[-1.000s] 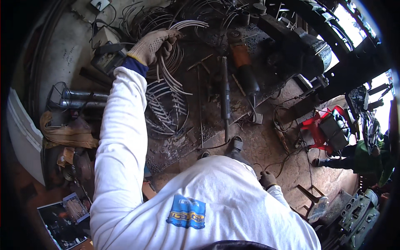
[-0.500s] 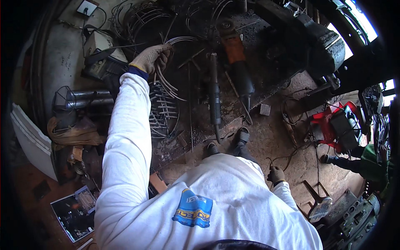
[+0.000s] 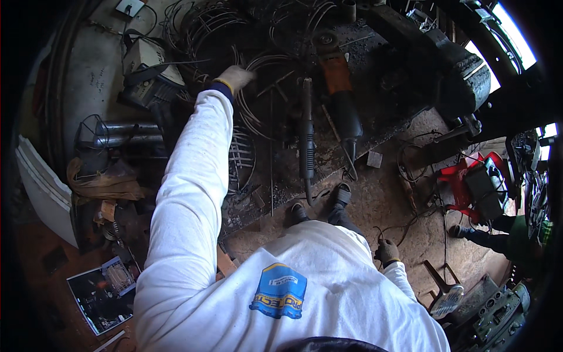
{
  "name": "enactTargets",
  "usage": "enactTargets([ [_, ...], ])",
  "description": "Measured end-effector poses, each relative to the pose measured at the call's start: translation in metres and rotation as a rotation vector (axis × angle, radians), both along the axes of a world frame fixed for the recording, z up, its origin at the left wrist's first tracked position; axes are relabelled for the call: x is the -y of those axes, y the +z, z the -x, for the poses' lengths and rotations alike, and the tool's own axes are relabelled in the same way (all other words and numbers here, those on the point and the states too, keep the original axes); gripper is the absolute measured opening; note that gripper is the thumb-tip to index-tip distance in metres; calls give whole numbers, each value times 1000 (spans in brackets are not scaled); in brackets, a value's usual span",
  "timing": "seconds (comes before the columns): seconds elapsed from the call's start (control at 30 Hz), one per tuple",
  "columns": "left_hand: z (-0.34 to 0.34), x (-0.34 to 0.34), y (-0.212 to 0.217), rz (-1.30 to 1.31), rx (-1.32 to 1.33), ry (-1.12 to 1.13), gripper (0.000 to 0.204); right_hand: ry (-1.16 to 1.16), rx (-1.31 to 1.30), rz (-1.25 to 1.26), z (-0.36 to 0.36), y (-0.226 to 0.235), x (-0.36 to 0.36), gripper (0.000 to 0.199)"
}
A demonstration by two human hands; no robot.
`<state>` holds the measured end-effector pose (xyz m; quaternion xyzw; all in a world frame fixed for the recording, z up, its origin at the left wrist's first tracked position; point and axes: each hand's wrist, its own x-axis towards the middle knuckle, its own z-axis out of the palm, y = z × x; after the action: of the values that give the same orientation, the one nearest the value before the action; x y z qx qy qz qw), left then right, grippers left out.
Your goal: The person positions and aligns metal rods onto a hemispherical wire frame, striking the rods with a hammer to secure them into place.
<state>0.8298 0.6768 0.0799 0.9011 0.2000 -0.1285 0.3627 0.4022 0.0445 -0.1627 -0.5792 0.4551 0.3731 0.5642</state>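
My left hand [image 3: 236, 78], in a pale knitted glove with a dark cuff, reaches out over the dark workbench. Its fingers are curled around a bunch of thin metal rings [image 3: 247, 111] that loop out to its right and below. A grid-like metal piece with rounded edges [image 3: 241, 154] lies just nearer than the rings. Low at my right side, my right hand [image 3: 387, 251] wears a darker glove and is closed. A thin dark end [image 3: 380, 232] sticks out above it, but what it grips is too small to make out.
An orange and black angle grinder [image 3: 339, 88] and a black-handled tool [image 3: 307, 141] lie on the bench. More bent rods [image 3: 205, 23] are heaped at the far left. A large vise [image 3: 463, 76] stands far right. A red plastic chair [image 3: 457, 188] and a person's leg [image 3: 478, 233] are at right.
My left hand has shifted right with the rings, which now fan out in wider loops to its right. My right hand stays low at my side.
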Motion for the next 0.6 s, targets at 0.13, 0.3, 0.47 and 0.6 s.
enactTargets([
  [0.13,1,32,-7,-544,-3,-119,56,144,55,-46,26,-49,23,22],
  [0.3,17,60,9,-626,-96,-38,53,29,-25,26,-12,-7,-2,22],
  [0.47,19,68,9,-650,-95,13,47,43,80,-109,-23,-20,2,22],
  [0.6,24,54,1,-616,-43,-44,45,-19,46,-105,-32,-14,-4,22],
])
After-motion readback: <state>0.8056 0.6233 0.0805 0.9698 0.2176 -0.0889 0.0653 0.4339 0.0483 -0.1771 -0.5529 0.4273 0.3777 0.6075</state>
